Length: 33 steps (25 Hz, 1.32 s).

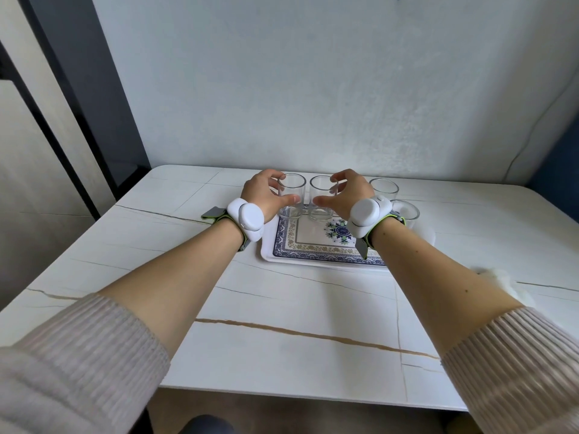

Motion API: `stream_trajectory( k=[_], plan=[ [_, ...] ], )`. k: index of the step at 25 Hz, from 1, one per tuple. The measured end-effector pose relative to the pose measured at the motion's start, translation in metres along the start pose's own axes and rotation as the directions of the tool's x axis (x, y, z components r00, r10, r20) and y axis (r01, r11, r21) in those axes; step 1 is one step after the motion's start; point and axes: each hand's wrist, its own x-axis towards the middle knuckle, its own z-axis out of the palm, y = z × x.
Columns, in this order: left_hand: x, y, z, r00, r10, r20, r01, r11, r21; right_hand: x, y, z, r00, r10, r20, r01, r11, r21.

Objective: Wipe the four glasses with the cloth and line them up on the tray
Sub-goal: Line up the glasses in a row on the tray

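Observation:
Four clear glasses stand at the far side of a white tray (pixel 313 261) with a blue patterned centre. My left hand (pixel 263 195) is wrapped around the leftmost glass (pixel 292 186), thumb across its front and fingers at its rim. Beside it, the second glass (pixel 322 195) is clasped by my right hand (pixel 351 192). A third glass (pixel 384 187) and a fourth glass (pixel 406 212) stand to the right, partly hidden by my right wrist. Whether these two rest on the tray I cannot tell. A white cloth (pixel 509 286) lies on the table at the right.
The tray sits on a white marble-look table (pixel 282 339) pushed against a pale wall (pixel 313 89). Both wrists carry white strapped devices. A dark panel runs along the left, and the table's near edge is just in front of my body.

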Motion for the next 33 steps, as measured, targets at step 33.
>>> stream_trajectory(
  k=[33],
  plan=[
    [-0.001,0.117,0.038,0.943,0.225,0.245,-0.266,0.952,0.150,-0.055,0.022,-0.108,0.975,-0.052,-0.215,0.056,0.998,0.016]
  ],
)
